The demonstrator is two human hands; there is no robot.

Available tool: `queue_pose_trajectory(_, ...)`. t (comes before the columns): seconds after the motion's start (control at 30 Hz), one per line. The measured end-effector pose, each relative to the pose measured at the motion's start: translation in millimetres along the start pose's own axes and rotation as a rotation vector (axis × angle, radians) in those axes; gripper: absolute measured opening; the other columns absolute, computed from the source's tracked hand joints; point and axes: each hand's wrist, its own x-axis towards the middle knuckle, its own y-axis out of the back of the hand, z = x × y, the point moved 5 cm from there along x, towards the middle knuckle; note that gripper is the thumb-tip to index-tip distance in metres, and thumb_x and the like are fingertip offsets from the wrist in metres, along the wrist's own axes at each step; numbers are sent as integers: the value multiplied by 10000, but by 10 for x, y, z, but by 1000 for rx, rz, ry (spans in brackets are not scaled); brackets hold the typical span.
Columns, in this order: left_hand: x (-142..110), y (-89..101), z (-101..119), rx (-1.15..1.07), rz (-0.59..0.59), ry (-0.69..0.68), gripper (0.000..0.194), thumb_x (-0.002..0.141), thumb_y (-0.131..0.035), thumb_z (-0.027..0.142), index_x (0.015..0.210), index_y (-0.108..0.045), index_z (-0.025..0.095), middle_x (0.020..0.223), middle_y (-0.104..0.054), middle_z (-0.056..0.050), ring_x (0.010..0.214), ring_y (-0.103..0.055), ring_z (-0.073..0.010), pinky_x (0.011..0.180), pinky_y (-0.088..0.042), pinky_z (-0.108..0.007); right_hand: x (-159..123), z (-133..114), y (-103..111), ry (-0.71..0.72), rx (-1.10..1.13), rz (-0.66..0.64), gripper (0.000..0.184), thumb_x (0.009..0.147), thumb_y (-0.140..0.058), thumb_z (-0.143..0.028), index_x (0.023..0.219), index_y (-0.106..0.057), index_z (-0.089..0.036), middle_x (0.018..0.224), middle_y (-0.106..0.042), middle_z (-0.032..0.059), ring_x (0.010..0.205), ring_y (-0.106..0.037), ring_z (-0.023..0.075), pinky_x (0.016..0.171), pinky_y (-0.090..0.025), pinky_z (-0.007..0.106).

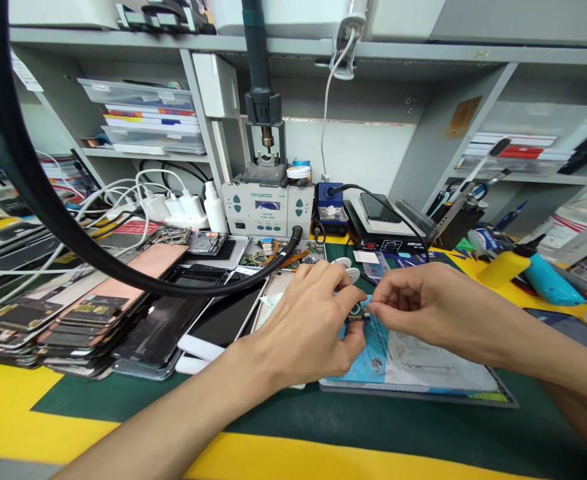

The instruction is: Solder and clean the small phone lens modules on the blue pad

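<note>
Pinching the board [357, 313] in your left hand [311, 320], you have its right end beside your curled right hand [413, 298], whose grip I can't tell.

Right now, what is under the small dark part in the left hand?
A blue and white printed sheet lies below the small dark part; whether they touch is unclear. The left hand covers some of both, hiding anything there.
</note>
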Motion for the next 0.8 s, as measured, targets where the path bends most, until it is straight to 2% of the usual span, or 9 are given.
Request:
queue_pose_trajectory(0.17,-5,13,-13,-31,-6,4,208,921,-546,237,1022,-698,137,976,-615,-78,911,-551,-229,810,-439,-403,-26,-4,60,-20,52,-21,307,910,-619,-422,739,-717,-187,602,-546,-8,550,-427,120,466,-323,232)
queue_pose_trajectory(0.27,-6,14,-22,-45,-18,18,198,925,-567,261,1035,-684,144,997,-622,-78,936,-558,-234,840,-446,-411,-40,-17,102,-36,95,-10,297,881,-671,-465,771,-733,-196,597,-556,-9,551,-443,123,464,-326,232)
queue_pose_trajectory(0.47,-4,24,-21,-64,-26,34,194,921,-588,302,991,-675,142,995,-626,-88,936,-560,-244,832,-455,-422,-44,-47,105,-54,198,12,307,864,-702,-505,819,-747,-205,605,-582,-7,563,-465,131,480,-350,239)
queue_pose_trajectory(0.8,25,23,2,-58,-70,57,185,912,-611,327,909,-642,145,966,-609,-77,922,-539,-238,819,-452,-419,-52,-122,114,23,249,49,296,894,-678,-467,804,-742,-193,597,-562,-14,550,-439,115,472,-331,237)
